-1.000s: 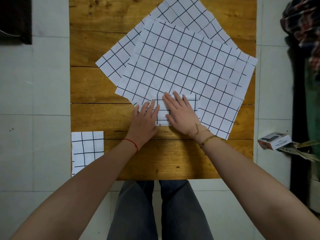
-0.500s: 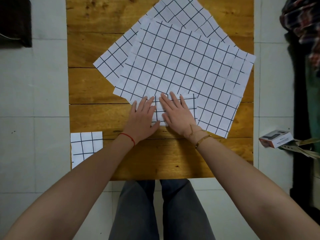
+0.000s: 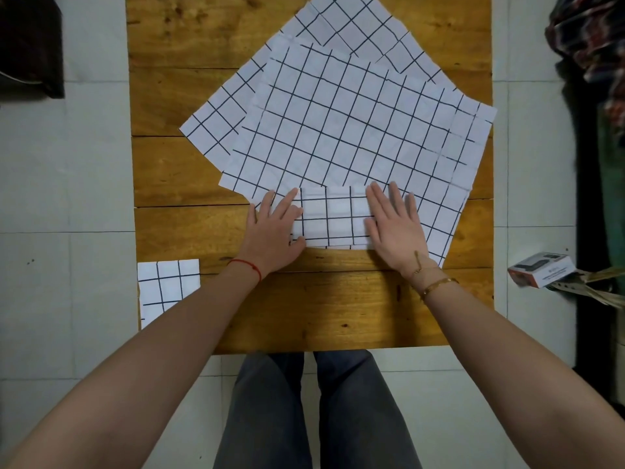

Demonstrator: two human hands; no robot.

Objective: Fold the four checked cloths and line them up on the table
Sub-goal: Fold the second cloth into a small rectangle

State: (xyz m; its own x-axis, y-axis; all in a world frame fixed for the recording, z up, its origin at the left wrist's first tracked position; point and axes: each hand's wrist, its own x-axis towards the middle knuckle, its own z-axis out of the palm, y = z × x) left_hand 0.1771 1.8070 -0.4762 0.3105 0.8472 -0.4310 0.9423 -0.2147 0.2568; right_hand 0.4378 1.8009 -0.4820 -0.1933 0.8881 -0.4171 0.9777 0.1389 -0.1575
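A person stands at a wooden table [image 3: 189,184], seen from above. Both hands lie flat, fingers straight and released, pressing the two ends of a small folded checked cloth [image 3: 333,216] in the middle of the table. The left hand [image 3: 274,235] covers its left end, the right hand [image 3: 395,228] its right end. The folded cloth rests on the near corner of a large unfolded checked cloth [image 3: 348,130], which overlaps another unfolded cloth [image 3: 355,25] lying farther back. A second folded cloth [image 3: 167,286] sits at the table's near left corner, well apart from the hands. On the tiled floor to the right lies a small box [image 3: 541,274].
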